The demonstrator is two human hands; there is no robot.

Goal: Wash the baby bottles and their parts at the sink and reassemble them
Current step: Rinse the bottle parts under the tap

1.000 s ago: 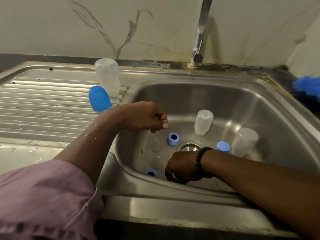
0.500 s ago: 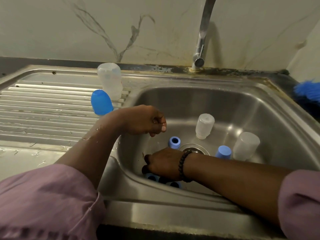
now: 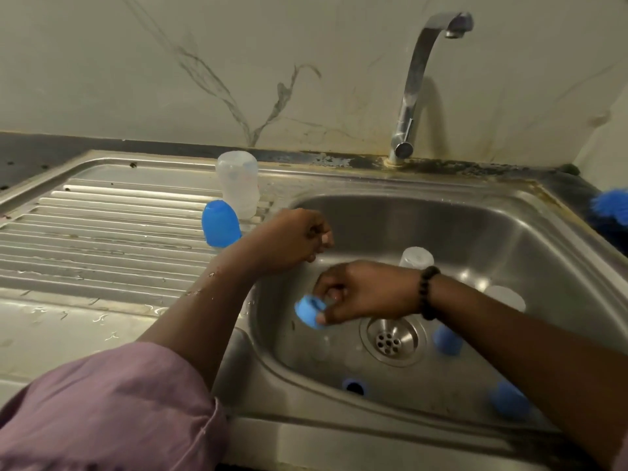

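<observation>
1. The right hand [image 3: 360, 294] pinched a blue screw ring [image 3: 310, 311] between thumb and fingers, lifted off the sink [image 3: 509, 246] floor, likely to carry it for assembly.
2. The left hand [image 3: 292, 239] hovered at the basin's 10 o'clock rim, fingers curled; I could not tell whether it held anything.
3. An upturned clear bottle [image 3: 238, 185] and a blue cap [image 3: 221, 224] stood on the drainboard [image 3: 102, 232], probably draining.
4. Another blue ring [image 3: 353, 385] lay at 6 o'clock from the drain [image 3: 392, 339], with blue parts at 3 and 5 o'clock, leaving open room mainly toward 12.
</observation>
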